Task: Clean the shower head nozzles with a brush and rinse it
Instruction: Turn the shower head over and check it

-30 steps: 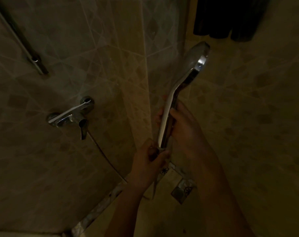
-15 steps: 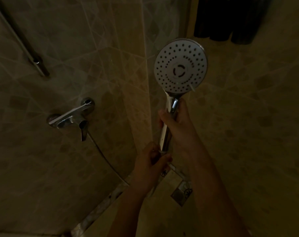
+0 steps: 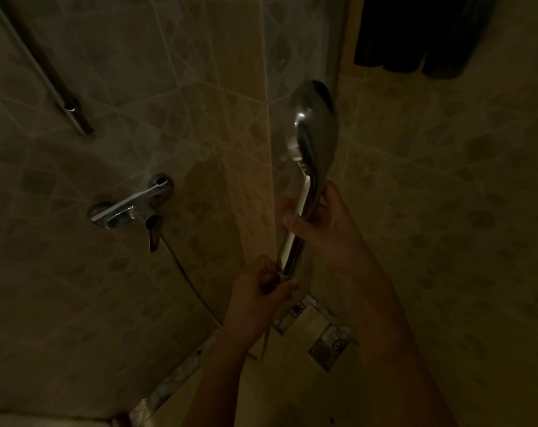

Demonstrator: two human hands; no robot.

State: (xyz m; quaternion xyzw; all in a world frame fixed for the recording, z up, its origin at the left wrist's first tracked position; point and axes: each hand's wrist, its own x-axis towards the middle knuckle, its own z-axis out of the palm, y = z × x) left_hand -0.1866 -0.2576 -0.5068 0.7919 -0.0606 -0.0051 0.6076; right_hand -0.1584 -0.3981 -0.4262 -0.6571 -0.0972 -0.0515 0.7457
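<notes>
A chrome hand shower head (image 3: 314,124) stands upright in the dim shower corner, its shiny back toward me and its nozzle face turned away out of sight. My right hand (image 3: 323,223) grips the middle of its handle. My left hand (image 3: 261,282) is curled round the handle's lower end, where the hose (image 3: 184,275) joins. No brush is in view.
A chrome mixer tap (image 3: 129,211) with a down-pointing lever is on the left tiled wall, and the hose runs from it. A slide rail (image 3: 46,69) slants at the upper left. Dark cloth (image 3: 415,35) hangs at the top right. A floor drain (image 3: 329,349) lies below.
The shower head has been rotated in my hands: half a second ago its white nozzle face pointed at me, now its chrome back does. Both hands stay on the handle.
</notes>
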